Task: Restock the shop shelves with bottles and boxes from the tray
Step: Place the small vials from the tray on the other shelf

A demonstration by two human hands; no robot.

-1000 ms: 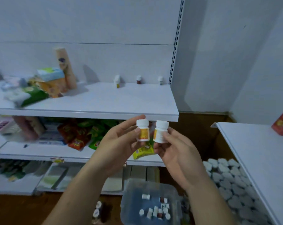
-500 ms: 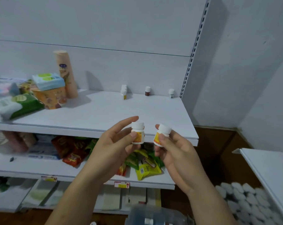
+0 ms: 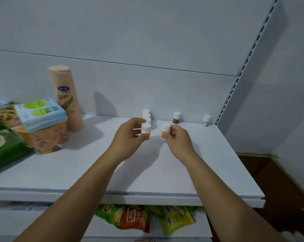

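The shelf carries a short row of capped bottles running front to back near its rear wall. The left hand pinches an upright bottle directly in front of that row and is the nearer hand. The right hand pinches a second bottle, slightly tilted, just to the right.
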